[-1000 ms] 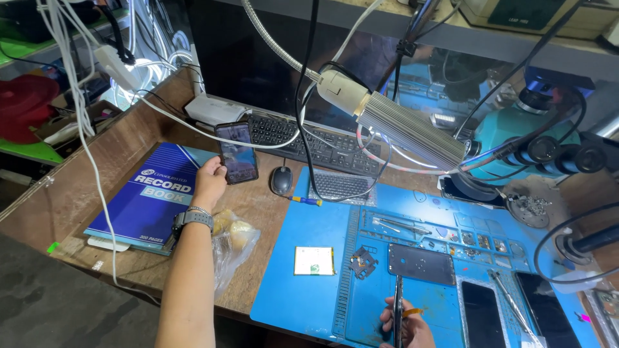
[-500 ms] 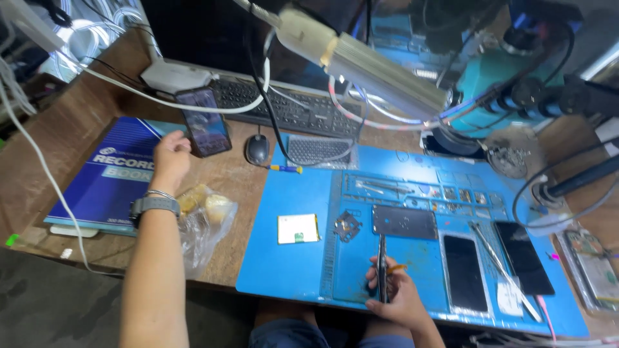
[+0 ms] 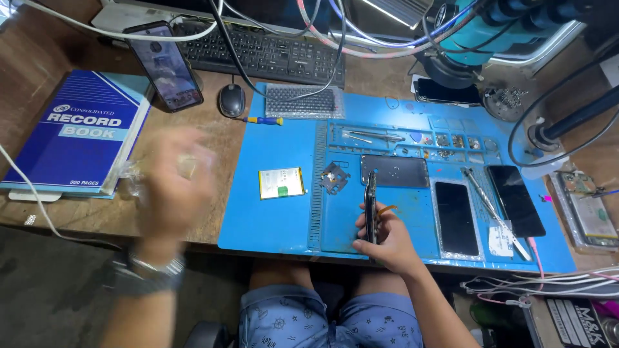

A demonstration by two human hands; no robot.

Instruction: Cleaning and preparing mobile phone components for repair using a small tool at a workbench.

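My right hand (image 3: 385, 242) grips a dark phone body (image 3: 370, 201) held on edge over the front of the blue work mat (image 3: 277, 225). My left hand (image 3: 169, 187) is blurred in motion above the desk's left front, beside a clear plastic bag (image 3: 132, 180); its fingers are spread and I see nothing in them. A phone with a lit screen (image 3: 165, 66) leans near the keyboard, well beyond that hand. A small yellow-edged battery (image 3: 281, 183) lies on the mat between the two hands.
A blue book (image 3: 77, 135) lies at the left. Keyboard (image 3: 271, 57), mouse (image 3: 231, 100) and a small screwdriver (image 3: 263, 120) sit behind the mat. On the mat are a metal bracket (image 3: 334, 178), a dark plate (image 3: 394, 171), two phone screens (image 3: 455, 218) and tweezers (image 3: 495, 212). Cables and a microscope (image 3: 483, 32) hang above.
My left hand has pulled back from the lit phone toward the desk's front edge. The view has tilted down and the right hand with its phone body is now in full view.
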